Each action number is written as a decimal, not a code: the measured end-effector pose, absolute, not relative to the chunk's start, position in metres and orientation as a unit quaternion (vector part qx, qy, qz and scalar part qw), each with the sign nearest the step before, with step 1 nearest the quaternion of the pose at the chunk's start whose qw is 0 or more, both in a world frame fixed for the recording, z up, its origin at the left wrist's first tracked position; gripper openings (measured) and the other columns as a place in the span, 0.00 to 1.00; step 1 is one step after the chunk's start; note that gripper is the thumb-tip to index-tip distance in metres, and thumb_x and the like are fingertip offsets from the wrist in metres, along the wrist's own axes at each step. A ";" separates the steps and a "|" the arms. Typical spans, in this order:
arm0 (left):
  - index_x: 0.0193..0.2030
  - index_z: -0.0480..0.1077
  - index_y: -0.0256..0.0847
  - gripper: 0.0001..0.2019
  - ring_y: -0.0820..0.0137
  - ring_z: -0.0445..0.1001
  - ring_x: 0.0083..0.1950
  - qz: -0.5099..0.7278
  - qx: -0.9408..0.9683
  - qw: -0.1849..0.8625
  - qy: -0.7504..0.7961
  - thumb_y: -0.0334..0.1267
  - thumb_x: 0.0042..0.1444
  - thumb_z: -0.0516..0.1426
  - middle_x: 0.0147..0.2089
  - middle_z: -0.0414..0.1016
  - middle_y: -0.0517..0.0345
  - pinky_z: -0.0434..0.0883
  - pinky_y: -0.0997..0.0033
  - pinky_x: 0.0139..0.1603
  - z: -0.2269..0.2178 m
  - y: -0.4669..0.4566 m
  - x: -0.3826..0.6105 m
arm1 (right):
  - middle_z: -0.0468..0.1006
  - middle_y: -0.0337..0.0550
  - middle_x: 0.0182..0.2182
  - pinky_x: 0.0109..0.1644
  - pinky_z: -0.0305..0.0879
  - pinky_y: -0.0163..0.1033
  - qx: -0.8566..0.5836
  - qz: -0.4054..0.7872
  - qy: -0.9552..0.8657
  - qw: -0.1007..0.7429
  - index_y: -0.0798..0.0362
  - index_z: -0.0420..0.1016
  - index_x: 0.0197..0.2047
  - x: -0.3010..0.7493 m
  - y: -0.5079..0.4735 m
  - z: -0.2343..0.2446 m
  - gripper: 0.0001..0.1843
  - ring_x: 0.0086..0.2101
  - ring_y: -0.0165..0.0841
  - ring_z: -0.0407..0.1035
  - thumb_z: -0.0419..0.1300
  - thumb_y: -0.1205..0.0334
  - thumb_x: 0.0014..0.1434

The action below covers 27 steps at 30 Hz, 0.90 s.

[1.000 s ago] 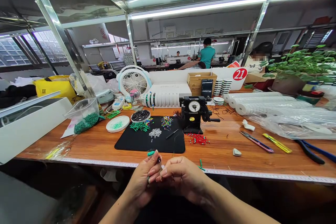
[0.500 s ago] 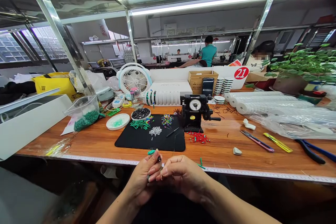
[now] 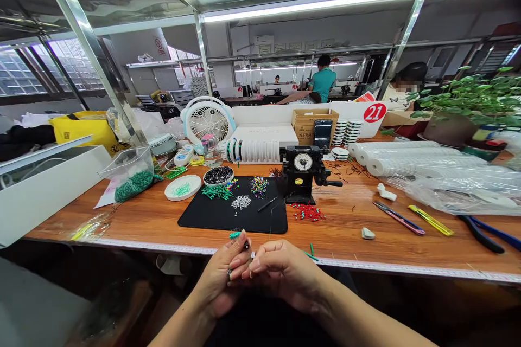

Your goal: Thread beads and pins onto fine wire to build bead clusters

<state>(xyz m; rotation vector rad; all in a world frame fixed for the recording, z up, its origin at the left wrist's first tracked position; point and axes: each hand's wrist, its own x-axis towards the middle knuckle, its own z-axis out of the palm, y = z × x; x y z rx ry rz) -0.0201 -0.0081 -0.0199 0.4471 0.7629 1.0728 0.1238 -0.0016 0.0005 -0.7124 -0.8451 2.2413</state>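
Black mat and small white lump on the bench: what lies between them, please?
A loose heap of small red pieces, in the head view.

red disc (image 3: 374,113) with white "21" on the white panel (image 3: 264,114) behind my counter (image 3: 345,217). printing on the cardboard carton (image 3: 306,119), red-ringed wall sign (image 3: 160,46) and dial (image 3: 303,161) of the black counter machine: all too small to read.

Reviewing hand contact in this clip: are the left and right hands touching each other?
Touching. The head view shows the right hand with its fingertips resting against the left hand, with no gap visible between them.
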 end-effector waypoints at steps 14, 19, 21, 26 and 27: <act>0.28 0.70 0.36 0.14 0.84 0.47 0.13 0.530 0.344 0.645 0.429 0.48 0.48 0.61 0.11 0.51 0.71 0.47 0.82 0.14 -0.023 -0.009 -0.024 | 0.70 0.38 0.18 0.28 0.58 0.32 -0.294 0.801 -0.390 0.347 0.59 0.71 0.23 0.127 0.000 -0.006 0.15 0.22 0.27 0.67 0.69 0.57 0.42; 0.26 0.69 0.36 0.14 0.82 0.54 0.15 0.529 0.414 0.569 0.475 0.47 0.48 0.61 0.14 0.58 0.67 0.51 0.80 0.15 -0.027 -0.011 -0.022 | 0.66 0.34 0.14 0.15 0.42 0.29 -0.336 0.765 -0.430 0.342 0.59 0.71 0.23 0.125 0.002 -0.011 0.19 0.11 0.20 0.53 0.66 0.50 0.46; 0.26 0.70 0.36 0.14 0.82 0.53 0.15 0.539 0.397 0.576 0.470 0.47 0.48 0.61 0.13 0.58 0.67 0.51 0.80 0.15 -0.028 -0.011 -0.019 | 0.63 0.32 0.12 0.14 0.38 0.30 -0.323 0.767 -0.427 0.353 0.59 0.70 0.22 0.125 0.003 -0.013 0.19 0.11 0.18 0.47 0.66 0.50 0.47; 0.32 0.72 0.34 0.13 0.84 0.49 0.14 0.578 0.304 0.619 0.437 0.45 0.49 0.61 0.12 0.55 0.70 0.50 0.82 0.15 -0.024 -0.012 -0.013 | 0.70 0.37 0.19 0.15 0.42 0.28 -0.305 0.750 -0.438 0.390 0.60 0.70 0.27 0.124 0.003 -0.017 0.18 0.13 0.18 0.51 0.65 0.51 0.49; 0.31 0.72 0.34 0.12 0.83 0.51 0.14 0.576 0.299 0.626 0.433 0.44 0.50 0.60 0.12 0.56 0.69 0.51 0.82 0.15 -0.023 -0.013 -0.013 | 0.71 0.39 0.21 0.16 0.48 0.27 -0.287 0.760 -0.433 0.391 0.59 0.70 0.29 0.123 0.002 -0.018 0.17 0.15 0.20 0.56 0.64 0.51 0.50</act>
